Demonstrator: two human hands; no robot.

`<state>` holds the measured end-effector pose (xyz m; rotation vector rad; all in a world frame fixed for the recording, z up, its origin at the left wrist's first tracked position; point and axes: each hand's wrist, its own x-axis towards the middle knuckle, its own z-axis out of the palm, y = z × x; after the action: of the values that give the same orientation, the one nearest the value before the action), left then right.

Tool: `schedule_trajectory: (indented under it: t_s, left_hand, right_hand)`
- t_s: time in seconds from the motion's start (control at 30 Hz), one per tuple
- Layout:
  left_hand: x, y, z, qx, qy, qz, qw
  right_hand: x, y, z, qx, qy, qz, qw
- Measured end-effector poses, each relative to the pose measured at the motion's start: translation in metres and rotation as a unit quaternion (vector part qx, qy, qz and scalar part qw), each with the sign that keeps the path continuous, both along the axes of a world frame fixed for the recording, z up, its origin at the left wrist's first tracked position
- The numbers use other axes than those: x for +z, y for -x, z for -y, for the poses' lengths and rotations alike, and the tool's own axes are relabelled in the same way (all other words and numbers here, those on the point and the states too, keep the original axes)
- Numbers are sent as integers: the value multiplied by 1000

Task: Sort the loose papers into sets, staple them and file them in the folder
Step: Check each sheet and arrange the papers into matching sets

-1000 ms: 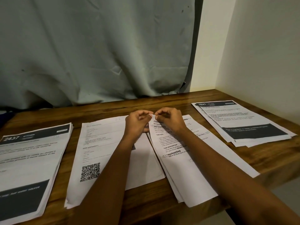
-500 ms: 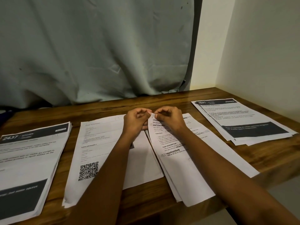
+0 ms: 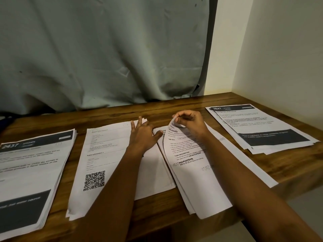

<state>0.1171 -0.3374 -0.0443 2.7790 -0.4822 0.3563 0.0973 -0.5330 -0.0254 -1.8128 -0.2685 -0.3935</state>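
Note:
Several paper stacks lie on the wooden table point(image 3: 174, 109). My right hand point(image 3: 189, 122) pinches the top left corner of a printed sheet point(image 3: 188, 154) and curls it up off the middle-right stack point(image 3: 209, 198). My left hand point(image 3: 143, 133) lies flat with straight fingers on the sheet with a QR code point(image 3: 104, 158), its thumb touching the stack under the lifted sheet. A thick stack headed 2437 point(image 3: 29, 172) lies at the left. Another stack headed 2641 point(image 3: 258, 126) lies at the right. No stapler or folder is in view.
A grey curtain point(image 3: 104, 58) hangs behind the table. A pale wall point(image 3: 279, 58) bounds the right side. The table's front edge runs under my forearms, and the papers of the middle stacks overhang it slightly.
My hands have parted: the left let go of the sheet's corner and now lies flat on the QR sheet. The right has lifted the corner higher, peeling the sheet up.

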Motion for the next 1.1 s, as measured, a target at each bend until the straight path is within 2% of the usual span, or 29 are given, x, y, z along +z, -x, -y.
schedule_trajectory:
  t_s: [0.27,0.4,0.57,1.1]
  left_hand:
    - [0,1,4,-5,68,-5,998]
    - [2,2,6,-12,165,2,986]
    - [9,9,8,-4,310,21,951]
    - [7,7,17,15,309,96,946]
  right_hand:
    - [-2,-2,0,6,-21,-2,1000]
    - [0,-1,-1,-4,-21,-5,1000]
    - [1,0,-3,-11,-14,-4,1000]
    - [2,2,-5,-1,-34,29,999]
